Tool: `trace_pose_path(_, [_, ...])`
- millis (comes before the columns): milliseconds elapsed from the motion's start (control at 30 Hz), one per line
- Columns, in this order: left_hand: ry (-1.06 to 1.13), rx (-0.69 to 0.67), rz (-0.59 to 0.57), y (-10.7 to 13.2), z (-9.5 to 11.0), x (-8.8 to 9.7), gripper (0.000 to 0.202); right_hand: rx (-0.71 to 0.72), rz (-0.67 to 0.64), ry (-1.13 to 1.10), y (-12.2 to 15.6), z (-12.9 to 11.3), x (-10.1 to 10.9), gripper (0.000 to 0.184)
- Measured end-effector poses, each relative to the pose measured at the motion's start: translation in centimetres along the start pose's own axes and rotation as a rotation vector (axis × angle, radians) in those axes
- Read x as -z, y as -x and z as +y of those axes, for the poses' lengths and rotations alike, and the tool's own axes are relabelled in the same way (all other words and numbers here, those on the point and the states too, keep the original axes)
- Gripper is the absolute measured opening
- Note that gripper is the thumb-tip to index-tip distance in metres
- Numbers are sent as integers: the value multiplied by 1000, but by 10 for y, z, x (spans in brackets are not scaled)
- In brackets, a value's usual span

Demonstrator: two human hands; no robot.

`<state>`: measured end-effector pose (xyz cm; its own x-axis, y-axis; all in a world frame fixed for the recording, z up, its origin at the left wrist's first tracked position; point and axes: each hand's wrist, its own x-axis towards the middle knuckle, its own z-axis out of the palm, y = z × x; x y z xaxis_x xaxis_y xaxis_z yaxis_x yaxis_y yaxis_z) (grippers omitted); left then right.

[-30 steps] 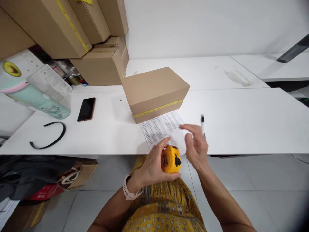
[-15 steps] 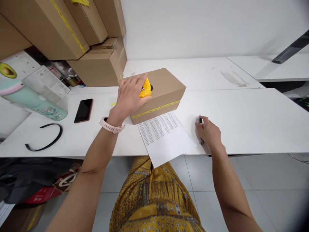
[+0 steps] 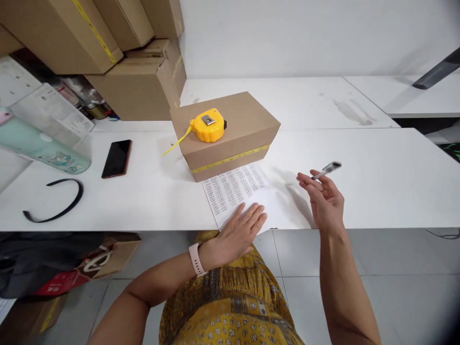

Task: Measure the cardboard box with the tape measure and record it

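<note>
My left hand (image 3: 243,228) lies flat with fingers spread on the lower part of a white sheet of paper (image 3: 275,203), which carries columns of small handwritten entries. Raised over the table to the right of the sheet, my right hand (image 3: 326,201) grips a pen (image 3: 327,169) between its fingers; the pen is blurred and points up and to the right. Behind the paper sits a closed cardboard box (image 3: 247,120) with a yellow tape strip along its side. A yellow tape measure (image 3: 209,125) rests on top of the box, its wrist strap hanging past the left edge.
On the left of the white table (image 3: 373,187) are a phone (image 3: 117,158), a black headband (image 3: 68,211) and a mint bottle (image 3: 46,149). Cardboard boxes (image 3: 132,88) are stacked at the back left. A dark bar (image 3: 436,69) stands at the far right.
My left hand has let go of the tape measure on the box and come down onto the paper. My right hand has lifted the pen off the table.
</note>
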<state>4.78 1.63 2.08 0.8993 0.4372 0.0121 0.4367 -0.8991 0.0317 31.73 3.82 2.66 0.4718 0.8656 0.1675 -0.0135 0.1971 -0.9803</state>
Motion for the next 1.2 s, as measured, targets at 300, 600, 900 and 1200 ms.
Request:
trace_pose_path(300, [166,-60,-7,36,-41,16,76,-148,-265,121,40,-17,-63,49])
trace_pose_path(600, [236,197,109,20,-11,13,83,-218,-353,256,27,3,-99,41])
trace_pose_path(900, [83,358,207,-7,14,-1,73,-90,-260,408,29,18,-95,33])
trace_pose_path(1200, [94,328,188,-6,8,-3,65,-75,-302,512,29,11,-97,28])
